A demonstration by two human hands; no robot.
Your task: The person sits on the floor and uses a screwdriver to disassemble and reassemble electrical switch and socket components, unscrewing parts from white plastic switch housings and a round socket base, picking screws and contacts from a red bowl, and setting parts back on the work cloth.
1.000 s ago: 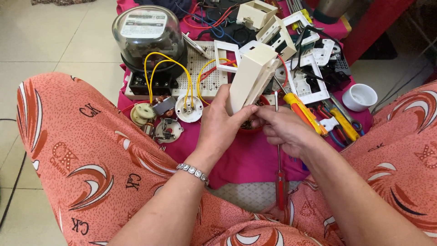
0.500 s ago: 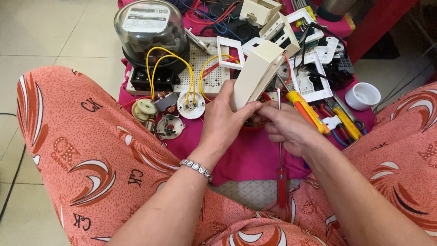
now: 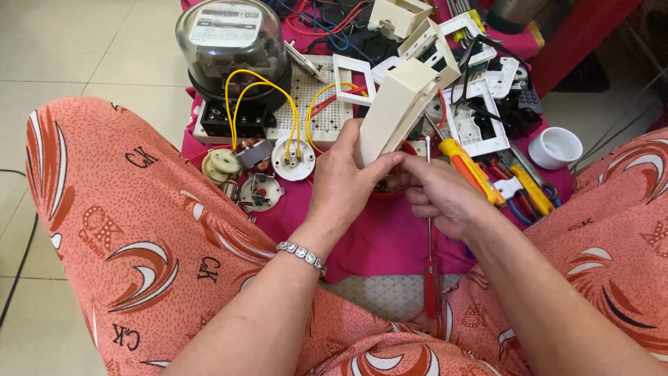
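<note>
The left hand (image 3: 344, 184) grips a cream plastic box (image 3: 393, 111) by its lower end, fingers wrapped around it, tilted up over the pink cloth (image 3: 376, 237). The right hand (image 3: 435, 195) touches the box's bottom edge, fingers curled narrow. A red screwdriver (image 3: 431, 278) lies just beneath. Switch frames (image 3: 480, 132) and an electric meter (image 3: 233, 42) crowd the far side; the near cloth lies open.
</note>
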